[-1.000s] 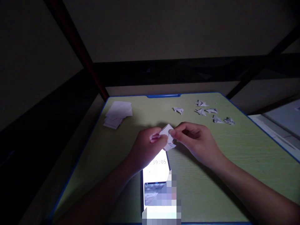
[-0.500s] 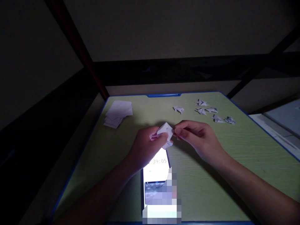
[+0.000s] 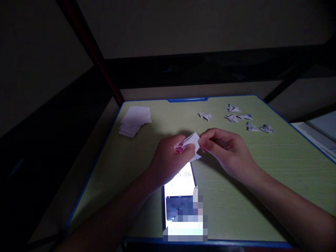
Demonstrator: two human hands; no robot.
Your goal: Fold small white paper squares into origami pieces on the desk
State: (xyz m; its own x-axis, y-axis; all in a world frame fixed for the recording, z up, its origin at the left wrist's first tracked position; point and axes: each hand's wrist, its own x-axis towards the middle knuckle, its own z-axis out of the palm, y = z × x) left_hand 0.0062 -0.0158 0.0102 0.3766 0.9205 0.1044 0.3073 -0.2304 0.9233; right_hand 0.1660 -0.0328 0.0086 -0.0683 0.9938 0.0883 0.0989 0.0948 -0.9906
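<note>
A small piece of folded white paper [image 3: 193,139] is held between my two hands above the middle of the table. My left hand [image 3: 172,152] grips it with the thumb across its front, and the fingers behind are partly hidden. At the paper's right edge, my right hand [image 3: 224,147] pinches it between thumb and index finger. Below the hands lies a lit phone [image 3: 178,189] showing a timer, its lower part blurred out. Beyond my right hand sits a single folded paper figure [image 3: 205,116].
Several more folded paper figures [image 3: 232,118] lie at the back right of the pale green table [image 3: 105,196], which has a blue edge. A stack of white paper sheets [image 3: 136,117] rests at the back left. Behind stands a dark wall.
The camera view has shifted slightly, so the table appears higher and a little to the right. Both hands still hold the paper, now tilted a bit differently. The phone's timer has advanced.
</note>
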